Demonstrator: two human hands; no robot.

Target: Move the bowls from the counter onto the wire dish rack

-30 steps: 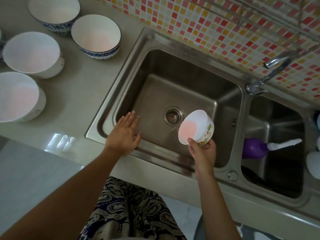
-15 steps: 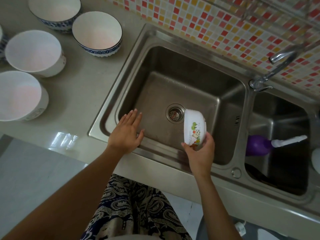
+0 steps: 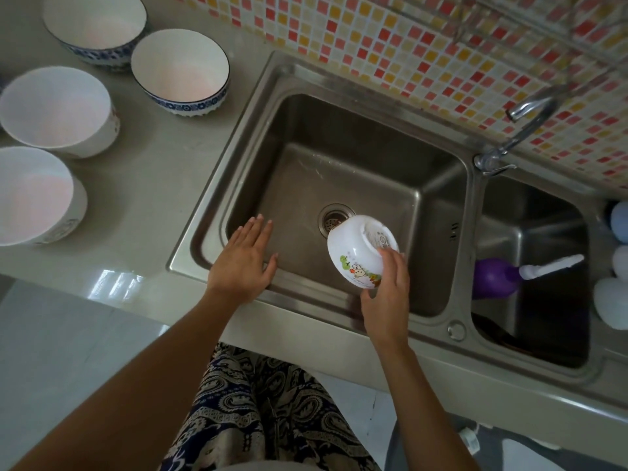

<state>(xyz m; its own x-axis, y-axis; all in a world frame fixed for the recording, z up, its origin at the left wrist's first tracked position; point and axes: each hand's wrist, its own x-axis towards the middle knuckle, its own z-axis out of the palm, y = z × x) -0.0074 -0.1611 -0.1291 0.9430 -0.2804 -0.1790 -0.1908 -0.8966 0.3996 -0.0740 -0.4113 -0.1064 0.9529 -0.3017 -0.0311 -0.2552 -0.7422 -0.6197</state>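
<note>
My right hand [image 3: 387,294] holds a small white bowl with a cartoon print [image 3: 356,253] upside down over the left sink basin, its base facing up. My left hand [image 3: 243,266] rests flat and open on the sink's front rim. Several more bowls stand upright on the counter at the left: two with blue-patterned rims [image 3: 180,71] [image 3: 95,25] and two plain white ones [image 3: 56,110] [image 3: 34,195]. Wire bars of a rack [image 3: 530,25] cross the tiled wall at the top right, blurred.
The double steel sink [image 3: 238,158] fills the middle, with a drain [image 3: 334,219] and a tap [image 3: 523,127]. A purple bottle with a white nozzle [image 3: 499,277] lies in the right basin. White rounded items [image 3: 611,307] sit at the far right edge.
My right hand has turned the small bowl from opening-up, through sideways, to upside down over the basin. My left hand has stayed on the sink rim.
</note>
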